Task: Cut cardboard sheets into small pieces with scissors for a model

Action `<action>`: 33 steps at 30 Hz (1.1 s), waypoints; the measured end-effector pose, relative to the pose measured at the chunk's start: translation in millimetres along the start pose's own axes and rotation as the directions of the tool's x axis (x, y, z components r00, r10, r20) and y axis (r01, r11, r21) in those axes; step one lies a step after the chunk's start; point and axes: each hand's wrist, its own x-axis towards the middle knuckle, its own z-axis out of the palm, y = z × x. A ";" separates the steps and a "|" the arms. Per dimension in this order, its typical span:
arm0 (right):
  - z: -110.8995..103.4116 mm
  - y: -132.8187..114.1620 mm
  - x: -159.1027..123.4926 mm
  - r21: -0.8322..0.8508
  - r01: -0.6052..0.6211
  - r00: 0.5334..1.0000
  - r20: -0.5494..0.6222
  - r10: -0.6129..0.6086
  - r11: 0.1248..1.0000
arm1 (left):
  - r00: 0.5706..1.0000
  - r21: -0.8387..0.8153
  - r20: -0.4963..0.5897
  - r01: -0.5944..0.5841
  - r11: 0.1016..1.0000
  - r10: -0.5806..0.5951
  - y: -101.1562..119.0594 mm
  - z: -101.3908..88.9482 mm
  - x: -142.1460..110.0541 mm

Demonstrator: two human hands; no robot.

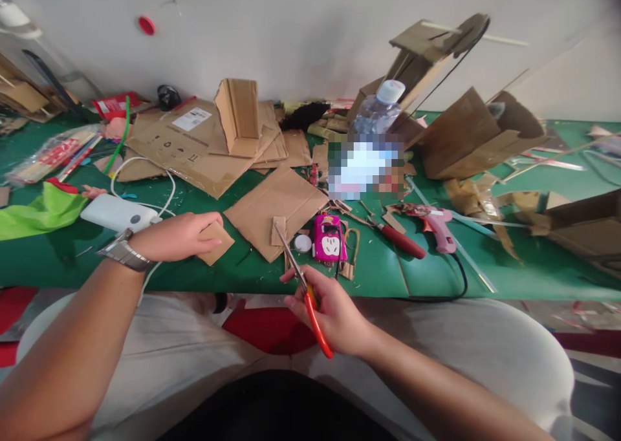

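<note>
My left hand (177, 237), with a metal watch on its wrist, pinches a small cardboard piece (219, 246) at the table's front edge. In my right hand (337, 311) is a pair of scissors (316, 324) with orange handles, its blades pointing up and away from me. The blade tips lie over a small cardboard strip (278, 231), which rests on a larger cardboard sheet (262, 202). Just right of that sheet are a round white disc (303, 243) and a pink toy-like device (330, 239) with a black cable.
A pink glue gun (439, 227) and a red-handled tool (402, 239) lie to the right. Behind them stand a plastic bottle (378, 108) and cardboard structures (466, 134). At left are a white power bank (114, 213) with a cable and flattened cardboard (194, 150). One patch is blurred out.
</note>
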 end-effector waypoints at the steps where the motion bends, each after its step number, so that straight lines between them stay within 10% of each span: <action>1: 0.2 -0.1 0.1 -0.004 0.003 1.000 0.000 -0.003 1.000 | 1.000 0.008 -0.021 0.004 1.000 -0.004 -1.6 -0.8 -0.4; 12: 1.2 0.8 0.9 -0.059 0.024 0.999 0.029 -0.022 0.998 | 0.971 0.129 -0.240 0.051 0.990 -0.018 -15.3 8.4 5.1; 20: -2.3 -1.0 2.0 -0.083 0.021 1.000 0.025 -0.019 0.996 | 0.898 0.205 -0.383 -0.148 0.968 0.218 -21.3 12.3 8.0; 26: -7.3 -4.5 2.7 -0.061 0.018 1.000 0.002 -0.018 0.998 | 0.723 0.250 -0.576 -0.289 0.924 0.382 24.3 41.7 23.0; 33: -3.2 -7.2 0.1 -0.055 0.044 0.999 -0.012 -0.045 0.998 | 0.751 0.217 -0.427 -0.456 0.863 0.504 70.4 67.5 59.8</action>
